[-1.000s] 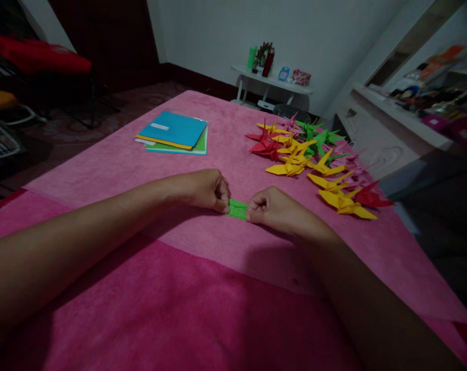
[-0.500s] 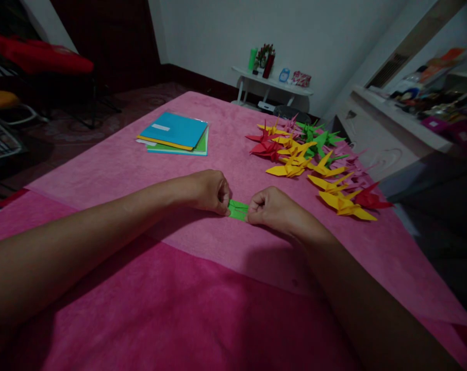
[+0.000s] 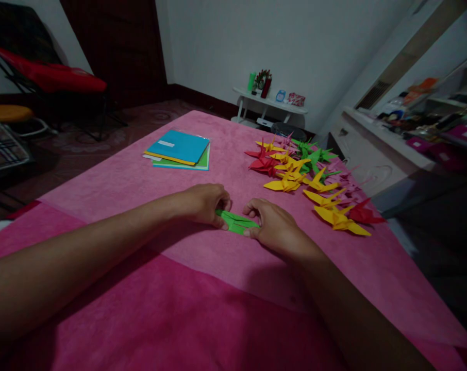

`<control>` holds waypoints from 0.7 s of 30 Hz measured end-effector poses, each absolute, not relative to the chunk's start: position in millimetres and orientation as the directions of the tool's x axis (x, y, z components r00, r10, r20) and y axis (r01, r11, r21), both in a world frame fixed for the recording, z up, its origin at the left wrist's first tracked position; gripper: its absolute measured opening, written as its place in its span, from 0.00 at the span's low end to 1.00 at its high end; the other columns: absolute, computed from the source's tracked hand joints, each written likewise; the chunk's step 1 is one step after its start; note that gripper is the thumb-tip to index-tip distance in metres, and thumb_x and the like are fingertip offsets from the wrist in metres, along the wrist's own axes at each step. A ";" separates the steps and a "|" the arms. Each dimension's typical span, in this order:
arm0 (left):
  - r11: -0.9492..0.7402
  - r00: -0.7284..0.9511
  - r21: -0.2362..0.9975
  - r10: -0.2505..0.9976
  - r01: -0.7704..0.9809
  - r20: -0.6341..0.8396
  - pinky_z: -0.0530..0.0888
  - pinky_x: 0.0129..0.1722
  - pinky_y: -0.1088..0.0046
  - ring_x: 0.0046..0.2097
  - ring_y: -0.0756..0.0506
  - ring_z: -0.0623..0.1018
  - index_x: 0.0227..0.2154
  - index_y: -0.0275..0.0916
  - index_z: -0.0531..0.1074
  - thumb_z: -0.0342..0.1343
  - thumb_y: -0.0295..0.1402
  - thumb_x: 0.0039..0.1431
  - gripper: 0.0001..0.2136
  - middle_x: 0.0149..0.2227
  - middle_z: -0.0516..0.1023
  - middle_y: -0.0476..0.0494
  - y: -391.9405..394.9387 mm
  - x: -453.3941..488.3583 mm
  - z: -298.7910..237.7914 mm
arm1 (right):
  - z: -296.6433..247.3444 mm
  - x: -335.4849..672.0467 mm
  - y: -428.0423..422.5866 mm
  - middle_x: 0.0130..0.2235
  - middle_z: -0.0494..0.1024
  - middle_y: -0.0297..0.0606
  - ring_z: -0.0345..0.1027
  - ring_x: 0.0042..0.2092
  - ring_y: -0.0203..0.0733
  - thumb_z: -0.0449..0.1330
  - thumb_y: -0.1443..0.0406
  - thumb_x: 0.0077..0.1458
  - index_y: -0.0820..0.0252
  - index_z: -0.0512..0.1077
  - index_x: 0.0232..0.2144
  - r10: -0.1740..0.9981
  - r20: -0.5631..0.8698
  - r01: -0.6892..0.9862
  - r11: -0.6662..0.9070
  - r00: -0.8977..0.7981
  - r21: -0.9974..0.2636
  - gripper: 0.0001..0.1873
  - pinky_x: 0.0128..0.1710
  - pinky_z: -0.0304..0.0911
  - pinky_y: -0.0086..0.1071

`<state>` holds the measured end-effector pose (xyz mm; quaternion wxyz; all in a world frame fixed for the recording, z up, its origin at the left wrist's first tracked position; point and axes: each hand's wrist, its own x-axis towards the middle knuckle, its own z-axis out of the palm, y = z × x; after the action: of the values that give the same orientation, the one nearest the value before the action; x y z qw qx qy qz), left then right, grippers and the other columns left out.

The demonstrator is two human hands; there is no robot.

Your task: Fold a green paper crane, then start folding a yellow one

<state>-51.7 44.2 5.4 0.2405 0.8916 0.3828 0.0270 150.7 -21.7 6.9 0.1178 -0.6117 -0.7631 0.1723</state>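
A narrow folded piece of green paper (image 3: pixel 236 222) lies on the pink cloth (image 3: pixel 202 268) in front of me. My left hand (image 3: pixel 204 203) pinches its left end with curled fingers. The right end is held by my right hand (image 3: pixel 272 226), thumb above and fingers curled underneath. Both forearms rest on the cloth. A little to the right of my hands lies a spread of finished paper cranes (image 3: pixel 306 178) in yellow, red, green and pink.
A stack of coloured paper sheets (image 3: pixel 179 149), blue on top, lies at the far left of the table. A small white shelf (image 3: pixel 270 103) with bottles stands by the wall. A white cabinet (image 3: pixel 376 149) stands right; a red chair (image 3: pixel 48 77) stands far left.
The green paper now shows longer between my hands, with a pointed left end. My right hand has shifted a little to the right. The camera tilted up slightly.
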 end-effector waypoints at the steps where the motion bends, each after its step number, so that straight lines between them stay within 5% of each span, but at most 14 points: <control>1: -0.603 0.719 0.447 0.680 0.661 -0.146 0.59 0.28 0.75 0.29 0.50 0.68 0.32 0.38 0.74 0.64 0.41 0.39 0.17 0.29 0.74 0.48 45.2 -52.0 5.7 | 6.1 151.5 -21.2 0.38 0.76 0.33 0.68 0.38 0.40 0.69 0.68 0.39 0.54 0.70 0.36 0.973 -0.024 0.887 0.198 -0.228 -0.417 0.19 0.33 0.56 0.30; 7: -0.610 0.731 0.473 0.672 0.636 -0.116 0.60 0.29 0.75 0.28 0.50 0.67 0.23 0.37 0.74 0.64 0.37 0.39 0.10 0.27 0.71 0.48 42.5 -52.2 5.7 | 0.6 154.4 -21.3 0.37 0.75 0.32 0.67 0.37 0.39 0.68 0.69 0.39 0.54 0.71 0.35 0.967 0.010 0.860 0.232 -0.256 -0.454 0.18 0.33 0.56 0.30; 15: -0.476 0.736 0.741 0.676 0.473 -0.036 0.59 0.24 0.77 0.22 0.53 0.64 0.20 0.35 0.71 0.57 0.28 0.41 0.02 0.20 0.67 0.53 34.1 -55.4 0.7 | -4.2 154.8 -20.2 0.27 0.70 0.31 0.61 0.30 0.35 0.63 0.71 0.41 0.59 0.69 0.25 0.950 0.037 0.776 0.276 -0.311 -0.567 0.06 0.28 0.50 0.28; 21: -0.185 0.620 0.955 0.785 0.231 0.002 0.63 0.24 0.78 0.23 0.53 0.69 0.23 0.34 0.72 0.61 0.28 0.42 0.04 0.21 0.72 0.51 43.9 -48.5 -6.7 | -11.4 153.4 -18.8 0.20 0.60 0.27 0.53 0.23 0.31 0.58 0.70 0.43 0.60 0.64 0.18 0.966 -0.018 0.581 0.141 -0.258 -0.802 0.06 0.21 0.46 0.26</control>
<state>-48.5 43.9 -6.7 0.5335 0.7248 0.3503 0.2596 153.4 -18.8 -11.4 0.2670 -0.5473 -0.7064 0.3609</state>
